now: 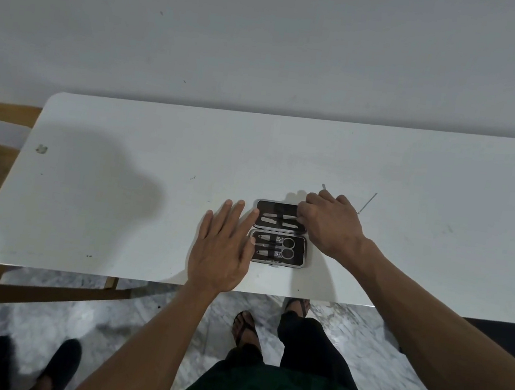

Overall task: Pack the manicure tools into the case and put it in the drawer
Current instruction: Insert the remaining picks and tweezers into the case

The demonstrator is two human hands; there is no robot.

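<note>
My left hand (222, 249) lies flat with fingers straight, fingertips against the left edge of the open case (280, 233). My right hand (330, 225) curls over the case's upper right corner, apparently pinching a thin tool there, though the grip is hidden. Clippers and scissors (277, 247) sit in the case's near half. A slender pick (367, 202) lies just right of the case on the white table (116, 209).

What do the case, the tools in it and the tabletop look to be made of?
Case: bright metal-looking rim round a dark matte lining, perhaps fabric or leatherette. Tools: shiny silver with glints, probably steel. Table: smooth white top with a soft sheen, likely laminate or painted board; a chipped spot near its left edge suggests a coating.
</note>
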